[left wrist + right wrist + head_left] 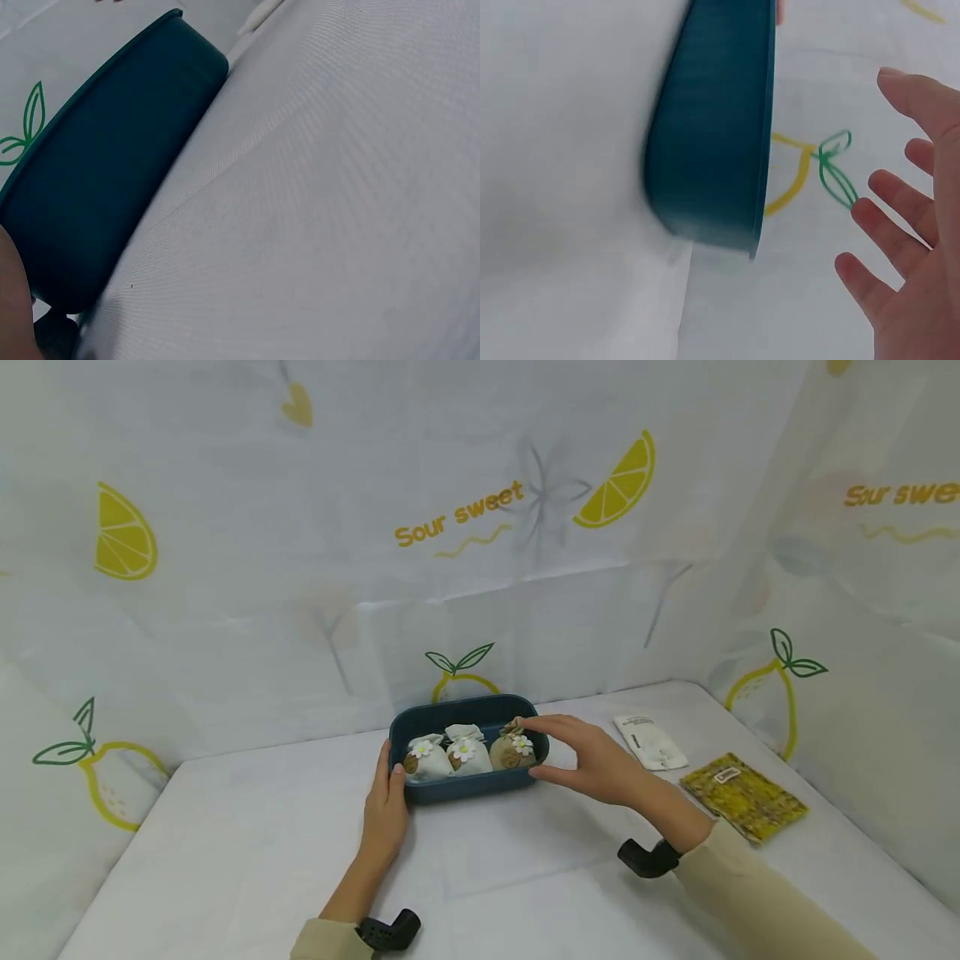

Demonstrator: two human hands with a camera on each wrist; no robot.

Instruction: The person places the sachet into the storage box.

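A dark teal tray (468,789) stands on the white-covered table. Inside it, side by side, sit a white drawstring sachet (431,764) at left, another white sachet (471,758) in the middle and a tan sachet (510,755) at right, each with a white flower. My left hand (386,814) rests along the tray's left end, its fingers fairly straight against the wall. Over the tray's right end, near the tan sachet, my right hand (592,760) has its fingers spread. The right wrist view shows those fingers (889,229) holding nothing.
To the right lie a flat white packet (651,742) and a yellow-green patterned packet (744,796). A white lemon-print curtain (262,635) hangs behind the table, close to the tray's back, and along both sides.
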